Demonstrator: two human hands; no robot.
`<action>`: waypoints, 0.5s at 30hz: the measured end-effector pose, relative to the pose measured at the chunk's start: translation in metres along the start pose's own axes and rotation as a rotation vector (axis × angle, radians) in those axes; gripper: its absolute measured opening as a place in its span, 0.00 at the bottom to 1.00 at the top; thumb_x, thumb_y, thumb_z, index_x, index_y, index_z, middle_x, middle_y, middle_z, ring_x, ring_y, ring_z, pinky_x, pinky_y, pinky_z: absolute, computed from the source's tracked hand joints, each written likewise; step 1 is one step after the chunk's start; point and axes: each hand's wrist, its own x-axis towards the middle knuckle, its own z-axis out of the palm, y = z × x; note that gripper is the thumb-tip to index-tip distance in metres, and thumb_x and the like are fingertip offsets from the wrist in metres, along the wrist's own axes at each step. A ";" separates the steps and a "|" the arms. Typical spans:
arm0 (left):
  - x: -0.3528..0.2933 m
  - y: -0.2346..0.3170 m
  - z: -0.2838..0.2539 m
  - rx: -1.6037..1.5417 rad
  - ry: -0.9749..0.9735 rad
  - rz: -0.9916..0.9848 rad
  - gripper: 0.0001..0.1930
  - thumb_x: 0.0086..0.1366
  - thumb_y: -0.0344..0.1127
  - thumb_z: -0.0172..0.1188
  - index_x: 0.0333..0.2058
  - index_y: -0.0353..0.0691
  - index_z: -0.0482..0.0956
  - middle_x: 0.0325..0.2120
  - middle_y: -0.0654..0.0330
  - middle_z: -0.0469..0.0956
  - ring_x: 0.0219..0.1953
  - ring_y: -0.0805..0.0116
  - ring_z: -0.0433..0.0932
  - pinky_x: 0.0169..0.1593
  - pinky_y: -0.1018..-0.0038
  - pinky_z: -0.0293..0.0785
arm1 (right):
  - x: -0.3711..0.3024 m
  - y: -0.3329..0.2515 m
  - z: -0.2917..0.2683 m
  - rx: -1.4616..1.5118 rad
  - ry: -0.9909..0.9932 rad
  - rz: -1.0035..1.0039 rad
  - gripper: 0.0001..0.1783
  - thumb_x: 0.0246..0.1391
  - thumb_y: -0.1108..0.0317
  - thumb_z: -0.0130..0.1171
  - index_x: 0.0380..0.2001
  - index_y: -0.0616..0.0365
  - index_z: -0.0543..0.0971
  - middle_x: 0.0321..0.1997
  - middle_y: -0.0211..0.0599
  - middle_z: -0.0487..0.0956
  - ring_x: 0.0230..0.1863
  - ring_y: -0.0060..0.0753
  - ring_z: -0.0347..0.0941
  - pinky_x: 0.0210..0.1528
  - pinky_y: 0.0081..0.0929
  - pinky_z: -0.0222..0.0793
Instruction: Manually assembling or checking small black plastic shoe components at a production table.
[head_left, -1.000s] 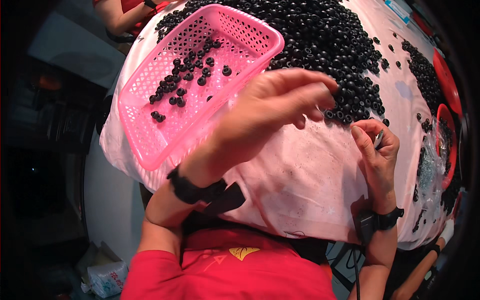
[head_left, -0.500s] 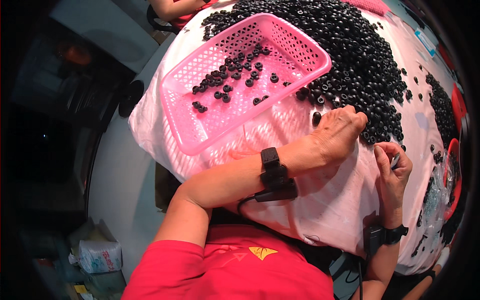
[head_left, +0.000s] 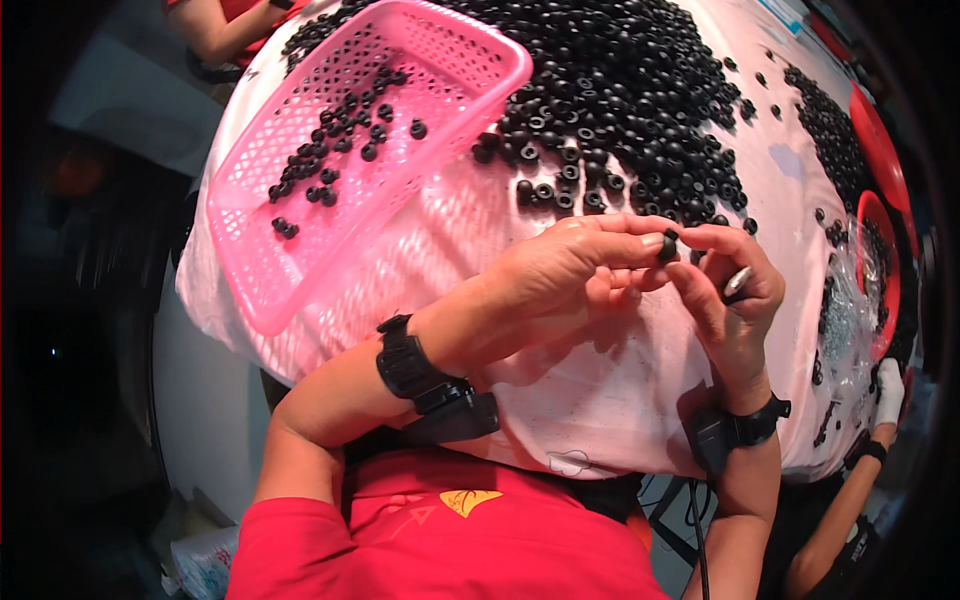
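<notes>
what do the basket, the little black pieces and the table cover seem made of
Basket: likely moulded plastic, pink and slightly glossy, judging by its patterned holes and smooth rim.
Black pieces: rubber or plastic, I can't tell which; rounded and smooth, with a soft sheen.
Table cover: probably thin fabric, mostly matte, since it creases and drapes softly over the edge.

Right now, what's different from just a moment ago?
The left hand has moved back from the edge of the black pile to meet the right hand, and now pinches a small black piece. The right hand still holds a slim silvery thing, and the pink basket still has black pieces in it.
</notes>
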 end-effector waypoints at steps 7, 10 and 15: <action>-0.004 -0.004 0.011 -0.013 0.061 0.006 0.17 0.63 0.32 0.58 0.50 0.37 0.71 0.34 0.64 0.75 0.35 0.78 0.73 0.40 0.82 0.73 | 0.003 -0.002 -0.004 -0.144 -0.081 -0.028 0.17 0.45 0.77 0.68 0.40 0.62 0.78 0.26 0.23 0.76 0.20 0.06 0.62 0.20 0.09 0.56; -0.003 -0.002 0.011 0.049 0.087 0.008 0.17 0.63 0.33 0.58 0.50 0.37 0.71 0.34 0.65 0.76 0.33 0.80 0.73 0.38 0.83 0.73 | 0.001 0.002 -0.002 -0.112 -0.085 -0.001 0.16 0.44 0.77 0.68 0.40 0.62 0.79 0.26 0.24 0.77 0.19 0.06 0.63 0.19 0.09 0.56; -0.005 0.003 0.010 0.086 0.086 -0.052 0.14 0.64 0.34 0.58 0.47 0.37 0.74 0.34 0.65 0.76 0.32 0.83 0.73 0.36 0.85 0.72 | 0.003 0.000 -0.007 -0.046 -0.132 0.044 0.13 0.46 0.76 0.66 0.38 0.61 0.80 0.23 0.25 0.79 0.18 0.08 0.62 0.19 0.11 0.56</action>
